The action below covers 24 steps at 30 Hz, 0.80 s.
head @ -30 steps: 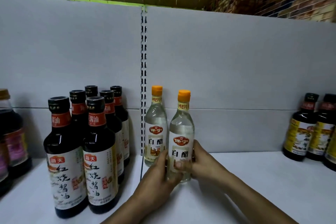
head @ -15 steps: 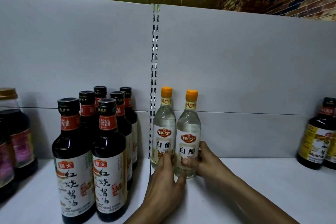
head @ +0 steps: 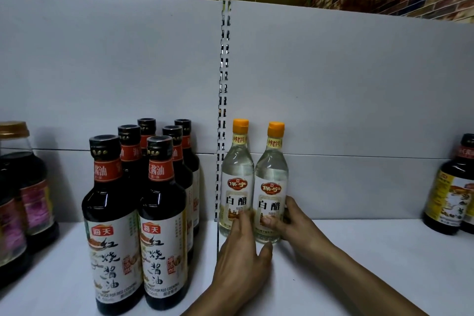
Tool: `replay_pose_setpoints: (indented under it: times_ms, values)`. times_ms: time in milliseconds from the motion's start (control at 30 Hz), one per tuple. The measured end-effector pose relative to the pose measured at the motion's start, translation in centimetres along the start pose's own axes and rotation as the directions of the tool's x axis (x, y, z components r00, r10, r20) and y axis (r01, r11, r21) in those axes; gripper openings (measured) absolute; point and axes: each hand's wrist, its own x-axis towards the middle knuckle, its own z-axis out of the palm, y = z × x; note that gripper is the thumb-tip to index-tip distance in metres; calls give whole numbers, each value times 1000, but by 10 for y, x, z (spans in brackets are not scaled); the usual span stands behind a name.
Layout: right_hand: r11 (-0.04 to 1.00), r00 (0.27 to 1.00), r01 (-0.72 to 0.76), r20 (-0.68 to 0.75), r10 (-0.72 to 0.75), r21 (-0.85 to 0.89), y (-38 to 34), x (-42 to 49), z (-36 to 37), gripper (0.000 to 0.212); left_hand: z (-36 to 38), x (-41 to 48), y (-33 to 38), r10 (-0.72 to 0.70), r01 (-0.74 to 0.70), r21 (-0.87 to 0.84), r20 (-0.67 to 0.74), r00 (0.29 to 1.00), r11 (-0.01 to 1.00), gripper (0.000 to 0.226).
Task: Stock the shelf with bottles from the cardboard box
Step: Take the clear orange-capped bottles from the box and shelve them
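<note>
Orange caps, clear glass and white labels with red emblems on the vinegar bottles [head: 237, 169]. Black caps, red neck bands, white labels with black brushwork on the soy sauce bottles [head: 110, 213]. Yellow labels on the right dark bottles [head: 446, 195]. White shelf [head: 384, 251], grey back panel [head: 333, 84].

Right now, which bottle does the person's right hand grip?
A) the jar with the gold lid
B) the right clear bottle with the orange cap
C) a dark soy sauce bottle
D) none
B: the right hand lays its thumb on the front label and curls its fingers round the side of the right clear bottle; the dark bottles stand apart on the left.
</note>
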Motion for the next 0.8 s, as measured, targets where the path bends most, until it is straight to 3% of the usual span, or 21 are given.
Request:
replay_pose_setpoints:
  times_ms: [133,267,433,567,800]
  values:
    - [1000,1000,1,1,-1,-1,-3,-1,0,74,-1,-2,1,-34,33,-15,-45,998,999,53]
    - [999,1000,-6,10,6,-45,-3,-2,0,56,-6,-1,1,-106,100,-43,-176,979,994,36]
    - [992,1000,3,7,-2,-124,-5,-6,1,52,-8,6,-11,-238,222,-95,-216,947,970,61]
    - [987,1000,5,-29,-9,-163,-5,-8,3,46,-6,11,-19,-294,246,-260,-162,942,934,76]
    - [988,1000,-8,15,10,-152,-5,-5,0,43,-9,16,-30,-284,231,-332,-121,951,915,73]
